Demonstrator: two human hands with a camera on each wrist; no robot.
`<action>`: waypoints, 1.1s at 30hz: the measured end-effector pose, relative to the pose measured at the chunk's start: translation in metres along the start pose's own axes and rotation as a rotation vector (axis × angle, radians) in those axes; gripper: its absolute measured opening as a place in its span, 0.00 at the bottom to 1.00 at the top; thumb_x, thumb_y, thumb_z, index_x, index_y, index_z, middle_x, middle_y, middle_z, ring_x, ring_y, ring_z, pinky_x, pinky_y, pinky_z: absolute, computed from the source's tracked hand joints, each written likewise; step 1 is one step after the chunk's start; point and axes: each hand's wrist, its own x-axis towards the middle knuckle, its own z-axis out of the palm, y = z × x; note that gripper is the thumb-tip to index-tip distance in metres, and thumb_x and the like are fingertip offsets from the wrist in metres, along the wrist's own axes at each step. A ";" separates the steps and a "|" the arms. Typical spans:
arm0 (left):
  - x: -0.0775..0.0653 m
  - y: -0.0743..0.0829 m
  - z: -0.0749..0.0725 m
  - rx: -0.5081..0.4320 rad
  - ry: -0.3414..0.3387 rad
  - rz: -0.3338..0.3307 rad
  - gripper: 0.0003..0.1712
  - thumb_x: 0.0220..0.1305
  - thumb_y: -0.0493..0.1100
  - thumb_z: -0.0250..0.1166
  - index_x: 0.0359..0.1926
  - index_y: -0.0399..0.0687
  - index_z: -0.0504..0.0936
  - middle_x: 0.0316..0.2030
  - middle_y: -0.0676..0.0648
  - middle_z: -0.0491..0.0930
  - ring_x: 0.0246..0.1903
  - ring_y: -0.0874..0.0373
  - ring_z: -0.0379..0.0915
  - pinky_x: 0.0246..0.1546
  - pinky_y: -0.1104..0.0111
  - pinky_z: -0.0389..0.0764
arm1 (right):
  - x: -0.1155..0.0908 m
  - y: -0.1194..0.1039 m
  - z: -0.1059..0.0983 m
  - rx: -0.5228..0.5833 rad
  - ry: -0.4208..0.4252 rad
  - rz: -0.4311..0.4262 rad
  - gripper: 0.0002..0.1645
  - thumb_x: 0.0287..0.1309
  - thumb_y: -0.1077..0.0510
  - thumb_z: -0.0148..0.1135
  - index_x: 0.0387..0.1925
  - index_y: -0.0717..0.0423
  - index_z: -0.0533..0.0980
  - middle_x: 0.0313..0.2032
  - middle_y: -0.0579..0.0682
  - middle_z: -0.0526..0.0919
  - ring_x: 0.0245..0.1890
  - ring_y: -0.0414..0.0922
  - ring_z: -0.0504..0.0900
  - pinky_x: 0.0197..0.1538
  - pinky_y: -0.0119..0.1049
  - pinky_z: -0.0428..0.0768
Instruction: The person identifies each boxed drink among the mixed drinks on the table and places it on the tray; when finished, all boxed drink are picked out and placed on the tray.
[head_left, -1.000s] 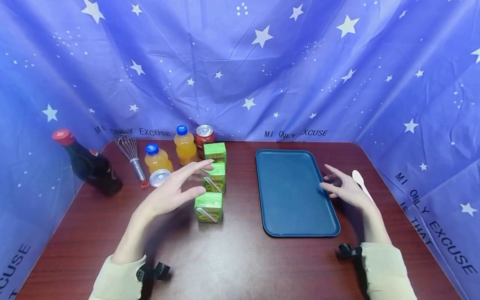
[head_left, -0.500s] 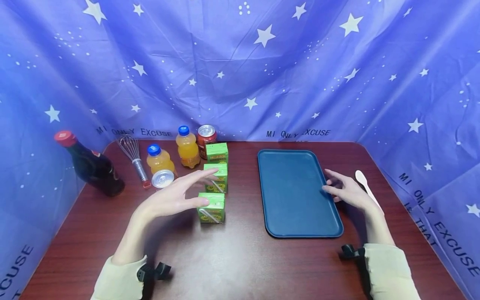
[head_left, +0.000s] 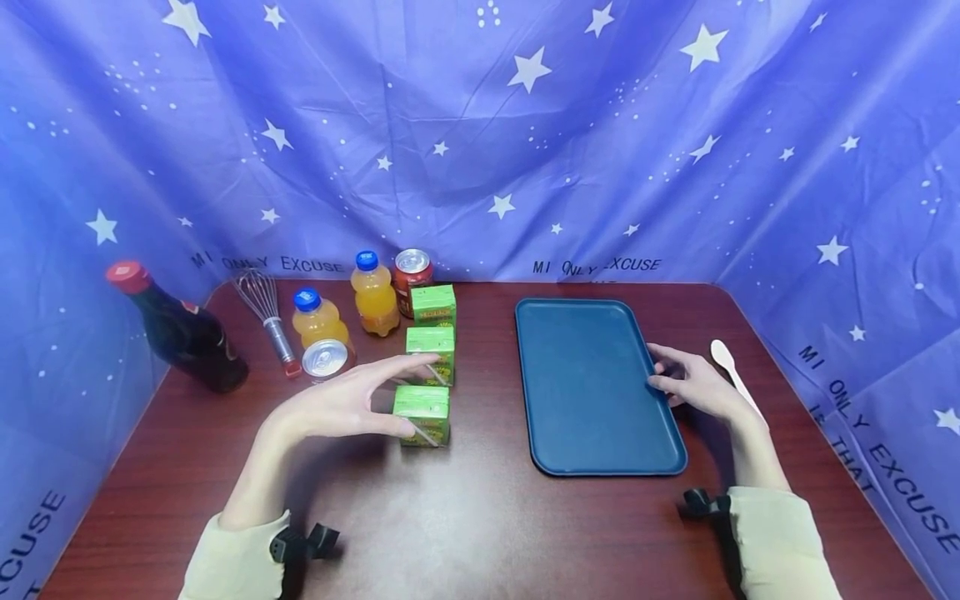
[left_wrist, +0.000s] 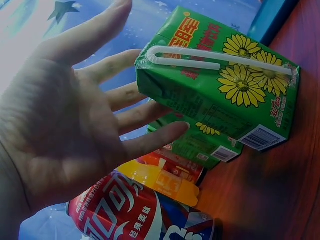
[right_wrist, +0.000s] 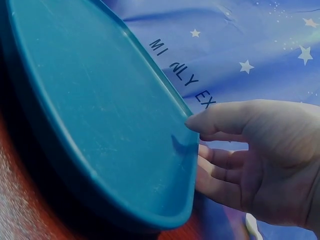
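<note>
In the head view, a row of green juice boxes runs along the table's middle left. My left hand (head_left: 337,402) is at the nearest juice box (head_left: 422,415), thumb at its near side, fingers stretched along its far side. The left wrist view shows my palm facing this juice box (left_wrist: 220,75), which has a white bent straw on its front; the fingers look nearly straight, and contact is unclear. A second juice box (head_left: 431,342) and a third (head_left: 433,305) stand behind. My right hand (head_left: 693,382) pinches the right rim of the blue tray (right_wrist: 110,110), thumb over the rim, fingers outside it.
Left of the boxes are two orange juice bottles (head_left: 375,302), a can (head_left: 325,358) beside my left hand and another can (head_left: 412,279) behind. A whisk (head_left: 272,321) and a dark red-capped bottle (head_left: 183,333) stand farther left. A white spoon (head_left: 731,371) lies right of the tray.
My left hand has lowered and moved slightly right, from above the boxes to around the nearest one. My right hand has settled a little lower against the tray's rim; the tray keeps its place.
</note>
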 end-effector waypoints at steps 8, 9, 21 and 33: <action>0.000 -0.003 -0.002 0.085 -0.022 -0.018 0.48 0.59 0.53 0.76 0.77 0.63 0.63 0.71 0.52 0.73 0.69 0.54 0.68 0.70 0.45 0.69 | -0.001 0.000 -0.002 0.012 -0.013 -0.029 0.40 0.68 0.64 0.62 0.76 0.69 0.57 0.45 0.61 0.72 0.34 0.33 0.82 0.33 0.42 0.88; 0.000 -0.003 -0.002 0.101 -0.021 -0.026 0.47 0.59 0.54 0.76 0.76 0.63 0.64 0.70 0.53 0.73 0.68 0.54 0.69 0.69 0.45 0.70 | -0.001 0.000 -0.002 0.012 -0.017 -0.031 0.40 0.68 0.64 0.62 0.76 0.69 0.57 0.45 0.61 0.72 0.34 0.33 0.82 0.33 0.42 0.88; 0.002 -0.009 0.000 0.161 -0.025 -0.037 0.35 0.61 0.56 0.74 0.67 0.66 0.73 0.55 0.60 0.82 0.57 0.58 0.76 0.64 0.50 0.76 | -0.002 -0.003 -0.004 0.009 -0.027 -0.010 0.41 0.68 0.64 0.61 0.77 0.68 0.56 0.47 0.64 0.72 0.34 0.34 0.82 0.33 0.42 0.88; 0.004 -0.010 -0.001 0.132 -0.053 -0.062 0.30 0.64 0.56 0.72 0.65 0.62 0.75 0.44 0.63 0.86 0.44 0.62 0.82 0.52 0.60 0.82 | -0.002 -0.003 -0.002 0.019 -0.035 -0.005 0.41 0.68 0.65 0.61 0.77 0.70 0.55 0.48 0.65 0.72 0.35 0.34 0.81 0.33 0.42 0.88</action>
